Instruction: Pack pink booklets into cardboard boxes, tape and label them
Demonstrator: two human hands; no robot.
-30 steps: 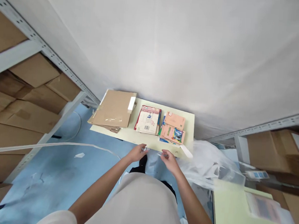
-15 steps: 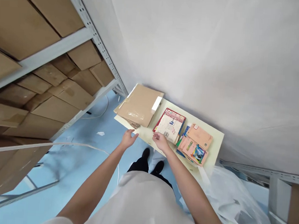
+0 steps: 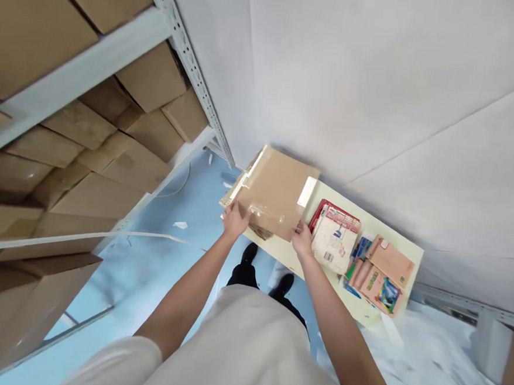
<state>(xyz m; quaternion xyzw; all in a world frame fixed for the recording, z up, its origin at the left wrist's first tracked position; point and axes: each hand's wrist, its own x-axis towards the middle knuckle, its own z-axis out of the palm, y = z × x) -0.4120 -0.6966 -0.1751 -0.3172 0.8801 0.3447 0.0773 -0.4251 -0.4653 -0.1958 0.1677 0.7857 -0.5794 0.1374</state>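
A brown flattened cardboard box (image 3: 279, 185), with clear tape and a white label, lies on top of more folded cardboard (image 3: 259, 232) at the left end of a pale yellow table (image 3: 274, 250). My left hand (image 3: 235, 219) grips its near edge at the left. At its near right corner, my right hand (image 3: 302, 239) has thumb and fingers closed on the edge. Just right of that hand rests a stack of books (image 3: 335, 239) with a red-edged one beneath. Peach-coloured booklets (image 3: 390, 263) and blue ones lie farther right.
Metal shelving (image 3: 191, 65) packed with cardboard boxes (image 3: 102, 199) stands at the left. A white wall (image 3: 357, 76) rises behind the table. Clear plastic sheeting (image 3: 439, 358) spreads at lower right. A pale strap (image 3: 82, 239) crosses the left side above the blue floor (image 3: 143, 302).
Both hands have moved forward from in front of the table and taken hold of the flattened cardboard box's near edge. The view has shifted, so the table appears farther right.
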